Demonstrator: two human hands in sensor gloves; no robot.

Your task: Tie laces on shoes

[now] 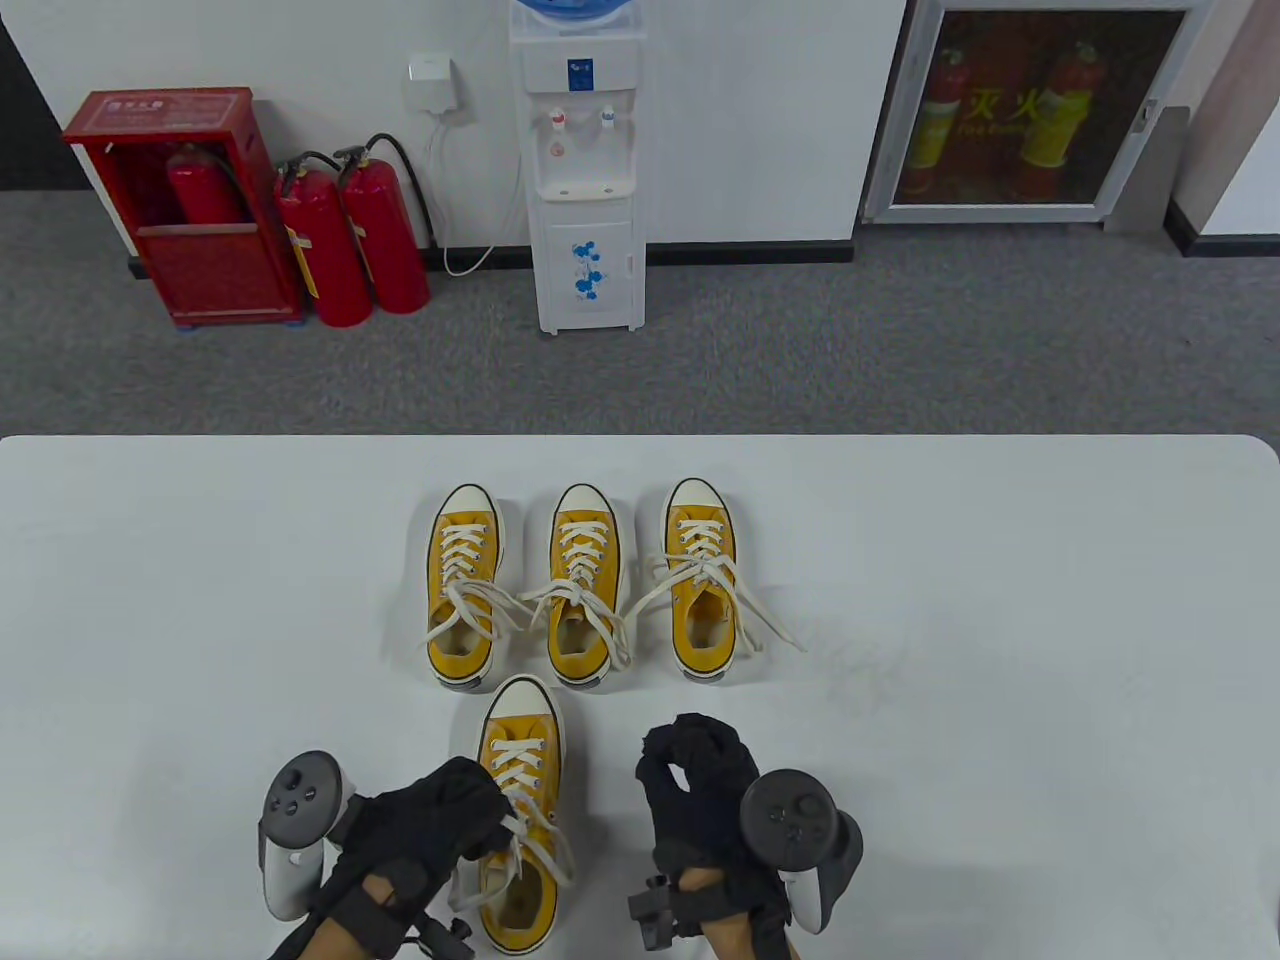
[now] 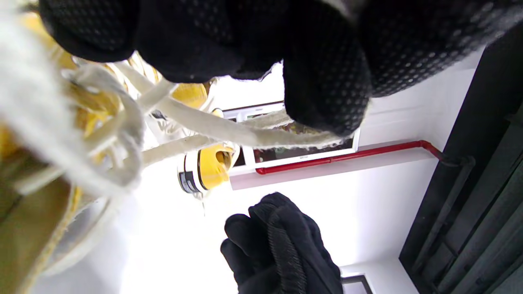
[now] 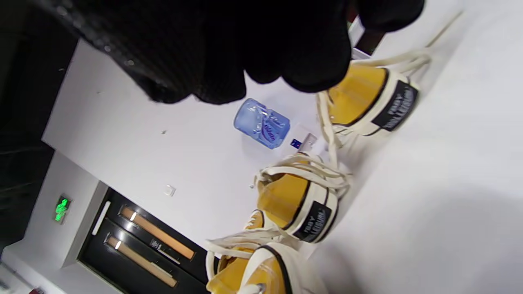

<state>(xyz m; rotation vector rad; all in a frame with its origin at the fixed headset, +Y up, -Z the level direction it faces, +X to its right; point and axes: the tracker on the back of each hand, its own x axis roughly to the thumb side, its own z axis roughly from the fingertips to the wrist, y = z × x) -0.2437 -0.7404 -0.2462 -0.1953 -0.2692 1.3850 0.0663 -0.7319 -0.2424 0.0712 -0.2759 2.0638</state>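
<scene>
Four yellow canvas shoes with white laces lie on the white table (image 1: pixel 1000 600). The near shoe (image 1: pixel 525 735) points away from me, its laces (image 1: pixel 540 850) loose. My left hand (image 1: pixel 490 810) lies over this shoe's left side. In the left wrist view its fingers (image 2: pixel 327 98) pinch a white lace (image 2: pixel 229 132) pulled out from the eyelets. My right hand (image 1: pixel 690 765) hovers just right of the shoe, fingers curled, with nothing seen in it; it also shows as a fist (image 2: pixel 278 245). In the right wrist view its curled fingers (image 3: pixel 286 53) fill the top.
Three more shoes stand in a row behind: left (image 1: pixel 465 590), middle (image 1: pixel 582 590), right (image 1: pixel 703 580), their loose laces spreading over the table. Their heels (image 3: pixel 302 204) face me. Beyond the table's far edge stand a water dispenser (image 1: pixel 585 170) and fire extinguishers (image 1: pixel 350 240).
</scene>
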